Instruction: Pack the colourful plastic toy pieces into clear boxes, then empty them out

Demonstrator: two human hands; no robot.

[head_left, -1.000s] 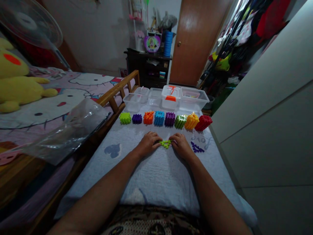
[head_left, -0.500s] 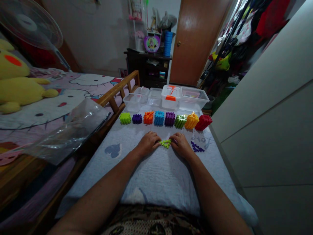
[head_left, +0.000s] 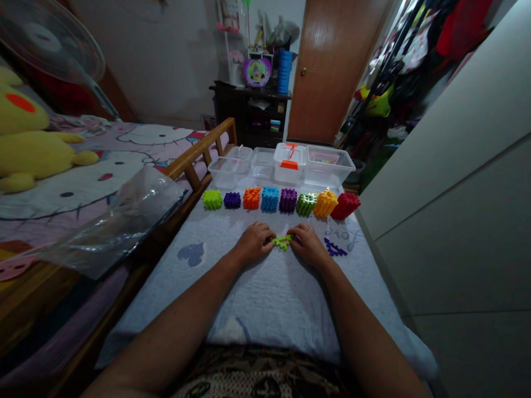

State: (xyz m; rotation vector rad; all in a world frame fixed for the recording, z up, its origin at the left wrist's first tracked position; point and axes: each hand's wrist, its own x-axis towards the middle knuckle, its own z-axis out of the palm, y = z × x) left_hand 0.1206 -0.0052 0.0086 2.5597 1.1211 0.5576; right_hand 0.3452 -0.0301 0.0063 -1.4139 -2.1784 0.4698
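Observation:
A lime-green triangular toy piece (head_left: pixel 282 241) with notched edges lies between my hands, at the middle of the cloth-covered table. My left hand (head_left: pixel 258 241) pinches its left corner, fingers curled. At the opposite corner my right hand (head_left: pixel 306 241) closes on it in the same way. Right of my right hand lies a dark purple triangular piece (head_left: pixel 334 247), flat on the cloth and touched by neither hand. Beyond my hands stands a row of stacked, notched blocks, among them a blue stack (head_left: pixel 270 199), a purple stack (head_left: pixel 287 200) and a red stack (head_left: pixel 345 206).
Clear plastic boxes (head_left: pixel 224 172) stand at the table's far end, one lidded with orange clips (head_left: pixel 289 165). A wooden bed rail (head_left: pixel 203 145) runs along the left, with a plastic bag (head_left: pixel 124 221) near it. A white cabinet (head_left: pixel 456 193) borders the right side.
Both hands keep hold of the lime-green triangle, which has barely shifted. The row of blocks and the purple triangle stay put.

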